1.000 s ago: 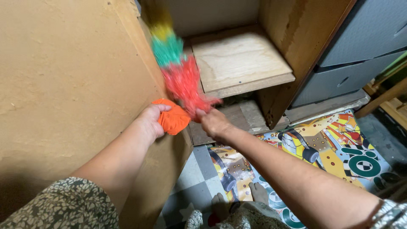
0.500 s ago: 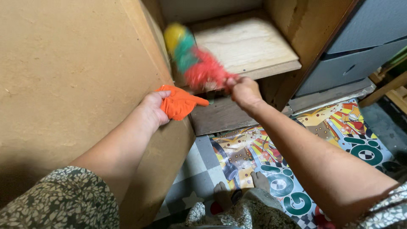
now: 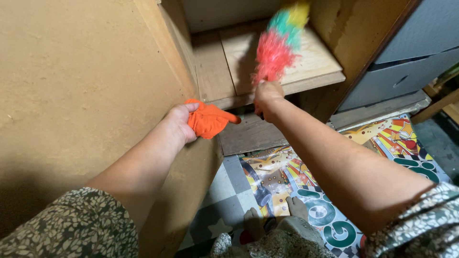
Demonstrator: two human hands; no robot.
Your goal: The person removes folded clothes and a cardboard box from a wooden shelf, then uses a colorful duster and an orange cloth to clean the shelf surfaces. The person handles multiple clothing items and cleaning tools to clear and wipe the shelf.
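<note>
Duster [image 3: 279,43], fluffy, banded pink, green and yellow, standing tilted over the wooden shelf [image 3: 267,62], pink end lowest and nearest the shelf's front edge, yellow tip reaching toward the back of the cabinet. Blurred, so fibre detail not readable.

Head view only. Right hand [image 3: 267,98] clenched around the duster's handle just in front of the shelf's front edge; handle itself hidden inside the fist, knuckles up, no gap between the fingers. Forearm running back from the shelf toward the lower right corner, ending in a patterned sleeve [image 3: 420,224].

Left hand [image 3: 179,124] gripping a bunched orange cloth [image 3: 208,119], thumb on top, fingers curled beneath and mostly hidden by the fabric. Cloth sitting just left of the shelf's front left corner, pressed against or just beside the edge of the cabinet side panel [image 3: 86,95]; touching or not cannot be told. One pointed fold of cloth sticking out to the right, below the shelf's front edge.

Below the shelf, a darker bottom board [image 3: 248,136], partly shadowed. Right of the shelf, the cabinet's other brown side wall [image 3: 354,33], then grey drawer fronts [image 3: 406,52]. Below and in front of the shelf, a bright patterned floor mat [image 3: 296,172] over grey and white checked tiles [image 3: 220,191]. Bare toes [image 3: 296,208] on the mat, well below the shelf, near the bottom edge.
</note>
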